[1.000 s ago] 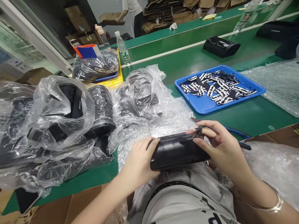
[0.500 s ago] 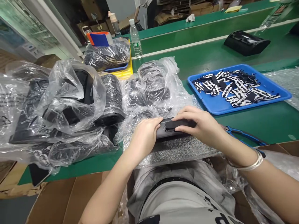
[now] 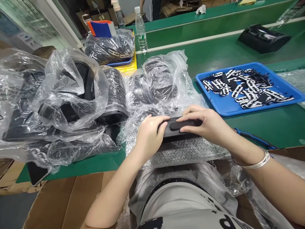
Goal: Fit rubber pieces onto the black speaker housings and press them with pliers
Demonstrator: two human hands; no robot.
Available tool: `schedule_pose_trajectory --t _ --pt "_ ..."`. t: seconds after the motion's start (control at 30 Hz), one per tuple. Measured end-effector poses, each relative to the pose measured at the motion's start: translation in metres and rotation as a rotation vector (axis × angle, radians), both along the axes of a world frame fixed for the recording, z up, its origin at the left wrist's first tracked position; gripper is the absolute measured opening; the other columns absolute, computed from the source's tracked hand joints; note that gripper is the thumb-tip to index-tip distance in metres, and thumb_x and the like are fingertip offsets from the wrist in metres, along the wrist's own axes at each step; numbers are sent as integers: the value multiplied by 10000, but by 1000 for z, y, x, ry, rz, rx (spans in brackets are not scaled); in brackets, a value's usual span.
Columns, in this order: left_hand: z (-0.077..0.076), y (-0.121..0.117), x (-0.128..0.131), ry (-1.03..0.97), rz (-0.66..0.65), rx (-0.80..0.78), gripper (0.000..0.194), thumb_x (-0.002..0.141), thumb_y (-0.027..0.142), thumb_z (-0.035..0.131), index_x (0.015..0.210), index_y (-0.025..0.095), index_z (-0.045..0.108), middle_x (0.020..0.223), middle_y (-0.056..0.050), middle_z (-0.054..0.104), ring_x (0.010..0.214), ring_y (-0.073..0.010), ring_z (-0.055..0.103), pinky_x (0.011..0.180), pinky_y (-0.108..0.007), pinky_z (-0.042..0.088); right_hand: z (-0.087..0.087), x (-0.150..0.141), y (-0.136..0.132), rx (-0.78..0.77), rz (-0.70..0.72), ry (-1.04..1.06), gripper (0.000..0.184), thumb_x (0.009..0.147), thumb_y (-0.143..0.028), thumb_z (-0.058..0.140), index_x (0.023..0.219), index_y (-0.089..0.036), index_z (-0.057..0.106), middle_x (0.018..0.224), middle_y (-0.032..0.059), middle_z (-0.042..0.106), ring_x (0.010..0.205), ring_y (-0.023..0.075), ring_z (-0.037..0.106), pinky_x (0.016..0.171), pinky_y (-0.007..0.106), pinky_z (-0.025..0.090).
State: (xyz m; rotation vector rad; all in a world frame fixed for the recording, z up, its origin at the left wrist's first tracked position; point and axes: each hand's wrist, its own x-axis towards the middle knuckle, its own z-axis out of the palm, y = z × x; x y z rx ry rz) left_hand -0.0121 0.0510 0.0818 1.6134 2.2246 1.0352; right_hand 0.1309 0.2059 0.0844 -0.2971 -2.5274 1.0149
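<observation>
- In the head view, the left hand (image 3: 151, 135) is clasped over the left end of a black casing (image 3: 167, 133), its thumb and fingers on the surface
- The right hand (image 3: 206, 127) pinches a rounded black strip (image 3: 175, 126) between thumb and fingers, against the upper face of the casing
- The casing lies right in front of the person, at the near edge of the green table (image 3: 293, 127), over a silvery bubble sheet (image 3: 186, 154)
- To the right of the hands, blue-handled pliers (image 3: 258, 140) lie partly hidden by the forearm
- Beyond them, a blue tray (image 3: 222, 108) holds a heap of small black-and-white pieces (image 3: 251, 90)
- To the left, black items in clear plastic (image 3: 71, 92) are piled up, with more bagged ones (image 3: 159, 79) just past the casing
- Farther off stand a clear bottle (image 3: 141, 33) and, to the right, another glossy black casing (image 3: 264, 38)
</observation>
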Motion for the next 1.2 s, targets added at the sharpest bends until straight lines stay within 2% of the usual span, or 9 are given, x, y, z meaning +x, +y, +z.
schedule_pose_trajectory --t 0.1,0.17,0.33,0.43,0.53,0.63,0.77,1.2 --pt "4 0 1 -117 11 126 195 952 132 542 980 186 726 1050 -20 737 996 -200 675 965 -377 506 0 1 1 -27 13 1 137 773 -273 751 892 -214 784 817 49 647 784 192 602 768 340 521" --pt "5 0 2 -148 10 168 187 942 127 560 946 186 737 1009 -18 744 955 -196 686 893 -347 525 0 1 1 -49 21 11 154 778 -315 748 890 -217 788 804 47 640 771 187 595 750 334 520" --pt "3 2 3 -96 -25 189 78 842 130 722 859 199 752 936 -21 752 919 -218 692 892 -375 520 3 1 2 -94 9 -9 222 784 -400 723 911 -228 784 836 54 654 778 194 607 718 334 514" --pt "1 3 2 -124 -10 179 84 830 124 732 835 205 755 944 -26 752 930 -223 694 911 -395 523 8 5 5 -72 -159 12 217 824 -392 636 757 -214 739 918 75 666 833 209 618 735 348 501" --pt "1 4 1 -159 0 167 89 824 117 734 813 202 756 946 -26 752 928 -225 698 908 -399 528 10 9 8 0 -301 -6 302 822 -372 582 579 -201 634 1006 101 666 925 246 610 845 407 484" --pt "1 5 0 -162 4 153 95 811 103 743 806 197 758 942 -26 753 916 -225 699 894 -396 525 9 11 9 7 -289 -53 261 773 -361 609 563 -209 638 1068 106 670 1005 277 597 928 442 458" --pt "3 6 0 -178 11 145 105 804 92 748 805 197 759 942 -24 753 917 -218 698 891 -378 519 7 9 9 -43 -280 -67 236 731 -348 622 543 -206 637 1082 98 678 1029 284 596 950 448 448" --pt "4 6 2 -175 33 145 110 806 96 737 818 202 758 929 -18 753 903 -208 702 870 -340 531 5 10 7 -129 -237 -68 257 718 -396 624 551 -205 660 1064 79 699 1041 283 598 969 459 417"
